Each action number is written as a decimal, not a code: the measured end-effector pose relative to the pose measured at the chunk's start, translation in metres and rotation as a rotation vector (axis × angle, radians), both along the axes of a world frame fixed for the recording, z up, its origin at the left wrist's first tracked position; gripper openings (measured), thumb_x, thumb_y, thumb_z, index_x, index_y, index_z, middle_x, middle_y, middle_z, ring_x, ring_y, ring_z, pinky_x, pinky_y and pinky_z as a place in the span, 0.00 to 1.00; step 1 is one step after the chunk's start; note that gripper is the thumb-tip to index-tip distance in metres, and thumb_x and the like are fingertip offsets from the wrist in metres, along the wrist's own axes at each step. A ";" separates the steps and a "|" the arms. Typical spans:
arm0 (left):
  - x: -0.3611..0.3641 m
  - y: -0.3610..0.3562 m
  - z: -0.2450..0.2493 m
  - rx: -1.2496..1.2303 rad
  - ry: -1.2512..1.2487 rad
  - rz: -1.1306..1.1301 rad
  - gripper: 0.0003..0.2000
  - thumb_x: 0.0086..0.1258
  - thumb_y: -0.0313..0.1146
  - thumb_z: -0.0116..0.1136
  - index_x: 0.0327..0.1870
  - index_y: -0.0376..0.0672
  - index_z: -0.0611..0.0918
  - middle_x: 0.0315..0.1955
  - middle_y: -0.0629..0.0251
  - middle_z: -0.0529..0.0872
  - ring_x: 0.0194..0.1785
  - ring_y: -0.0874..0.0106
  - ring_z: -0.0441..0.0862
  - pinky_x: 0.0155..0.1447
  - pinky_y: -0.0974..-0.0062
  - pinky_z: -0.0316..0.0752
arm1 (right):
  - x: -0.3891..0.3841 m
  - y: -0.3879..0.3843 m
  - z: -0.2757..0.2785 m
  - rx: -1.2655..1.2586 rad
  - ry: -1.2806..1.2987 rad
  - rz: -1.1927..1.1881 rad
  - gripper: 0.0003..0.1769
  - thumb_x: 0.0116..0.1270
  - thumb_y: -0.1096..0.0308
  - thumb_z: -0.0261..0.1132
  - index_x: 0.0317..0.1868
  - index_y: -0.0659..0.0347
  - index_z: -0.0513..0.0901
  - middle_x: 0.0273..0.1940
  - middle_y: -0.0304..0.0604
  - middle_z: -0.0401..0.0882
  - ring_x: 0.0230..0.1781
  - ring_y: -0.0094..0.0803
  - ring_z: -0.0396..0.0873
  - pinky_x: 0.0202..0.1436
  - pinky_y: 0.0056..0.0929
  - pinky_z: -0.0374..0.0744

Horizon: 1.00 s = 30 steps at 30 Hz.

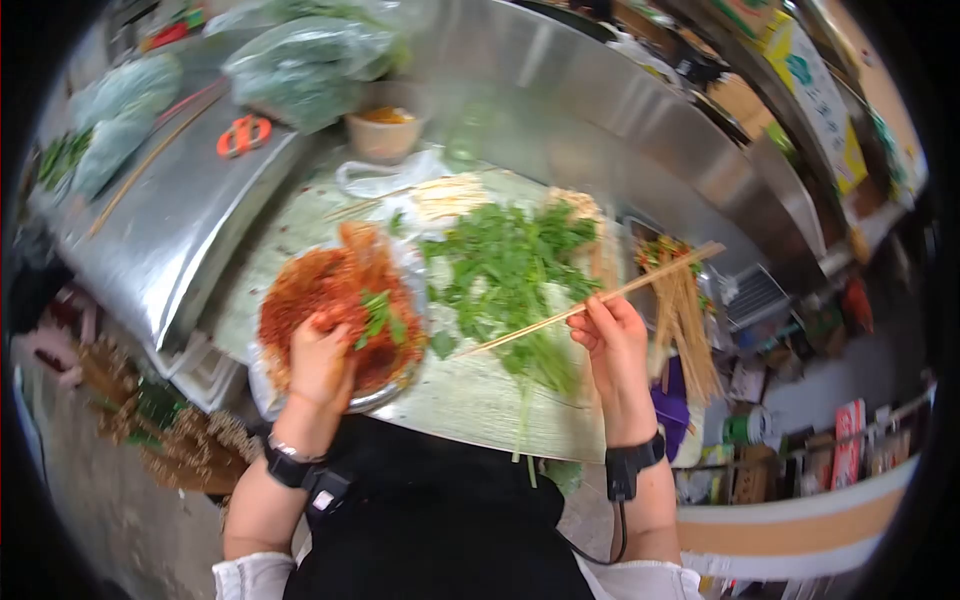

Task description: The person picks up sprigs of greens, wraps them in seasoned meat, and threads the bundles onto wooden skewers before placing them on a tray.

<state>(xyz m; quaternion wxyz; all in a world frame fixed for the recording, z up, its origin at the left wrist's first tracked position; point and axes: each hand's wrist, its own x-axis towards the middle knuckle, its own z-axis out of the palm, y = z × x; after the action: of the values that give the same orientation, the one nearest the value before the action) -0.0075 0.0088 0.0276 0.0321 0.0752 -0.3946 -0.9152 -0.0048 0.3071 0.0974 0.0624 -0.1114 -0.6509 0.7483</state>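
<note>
My left hand (322,365) is in a metal bowl (385,398) of red chili seasoning (290,290), its fingertips smeared red. Those fingers are closed around a sprig of leafy greens (380,318), whose leaves stick out to the right. My right hand (617,345) pinches thin bamboo skewers (535,326) between thumb and fingers; how many is hard to tell. They slant from lower left to upper right, their tips near the bowl. Beneath them on the board lies a heap of leafy greens (500,255) with long pale stems.
At the right, more skewers (685,340) rest across a metal tray (640,240). Pale sticks (450,195) lie behind the greens, near a tub (383,135). Orange-handled scissors (243,136) and plastic bags of greens (310,65) are on the raised steel surface (190,190) at left.
</note>
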 end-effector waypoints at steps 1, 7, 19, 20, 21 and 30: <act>-0.001 0.000 -0.004 0.065 -0.002 -0.007 0.12 0.62 0.14 0.45 0.45 0.34 0.76 0.41 0.61 0.81 0.44 0.68 0.80 0.49 0.71 0.78 | 0.004 -0.022 -0.004 -0.045 0.077 -0.031 0.05 0.65 0.69 0.60 0.38 0.61 0.76 0.31 0.39 0.80 0.30 0.24 0.81 0.30 0.18 0.79; -0.007 0.000 -0.012 0.220 -0.082 -0.001 0.12 0.67 0.18 0.44 0.50 0.37 0.73 0.47 0.59 0.78 0.50 0.65 0.78 0.54 0.68 0.77 | 0.021 -0.112 -0.039 -0.173 0.147 0.105 0.07 0.65 0.70 0.60 0.42 0.62 0.75 0.34 0.41 0.80 0.33 0.29 0.81 0.35 0.21 0.79; 0.002 -0.005 -0.006 -0.173 0.022 -0.082 0.13 0.59 0.14 0.51 0.45 0.31 0.78 0.39 0.62 0.83 0.39 0.74 0.81 0.45 0.77 0.78 | 0.021 -0.097 -0.017 -0.149 0.180 0.449 0.16 0.70 0.60 0.51 0.40 0.68 0.75 0.31 0.46 0.79 0.31 0.34 0.82 0.34 0.27 0.80; 0.003 -0.007 -0.008 -0.275 0.075 -0.081 0.12 0.58 0.14 0.52 0.44 0.31 0.79 0.38 0.63 0.83 0.39 0.76 0.81 0.45 0.78 0.77 | 0.013 -0.089 -0.014 -0.215 0.205 0.407 0.18 0.72 0.60 0.47 0.39 0.68 0.75 0.30 0.47 0.78 0.29 0.37 0.82 0.33 0.28 0.81; 0.004 -0.007 -0.007 -0.273 0.071 -0.089 0.12 0.58 0.14 0.52 0.44 0.31 0.79 0.38 0.63 0.83 0.39 0.76 0.81 0.45 0.78 0.77 | 0.007 -0.087 -0.011 -0.214 0.201 0.399 0.18 0.72 0.60 0.47 0.39 0.68 0.75 0.30 0.47 0.78 0.29 0.37 0.82 0.33 0.28 0.81; 0.007 -0.006 -0.001 -0.436 0.112 -0.168 0.14 0.56 0.15 0.48 0.43 0.31 0.80 0.37 0.65 0.83 0.38 0.78 0.79 0.44 0.80 0.75 | -0.020 -0.078 -0.015 -0.208 0.024 0.322 0.18 0.72 0.57 0.47 0.37 0.65 0.74 0.28 0.45 0.77 0.26 0.34 0.82 0.28 0.23 0.81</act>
<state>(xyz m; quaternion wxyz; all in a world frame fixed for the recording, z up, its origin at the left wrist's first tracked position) -0.0003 0.0028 0.0265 -0.0068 -0.0175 -0.5855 -0.8105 -0.0244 0.2294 0.0826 -0.0624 -0.0026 -0.5788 0.8131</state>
